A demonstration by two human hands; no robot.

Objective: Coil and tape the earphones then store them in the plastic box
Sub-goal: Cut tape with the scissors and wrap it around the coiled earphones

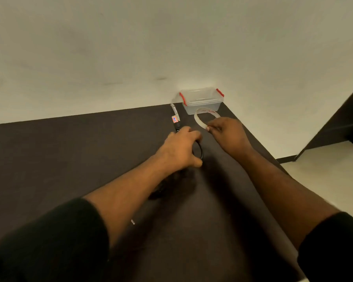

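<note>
Two bare hands worked over a dark tabletop (69,151) pushed against a pale wall (130,47), where a clear plastic box (201,100) with red latches sat closed at the far corner. Just in front of the box lay a roll of clear tape (200,119), its near edge pinched between the curled fingers of the right hand (226,133). Left of the roll, the left hand (181,149) gripped the coiled black earphones (198,151), fingers wrapped over the loop, which rested on the table. A marker pen (175,117) with a white cap lay just left of the box, pointing toward the left hand.
</note>
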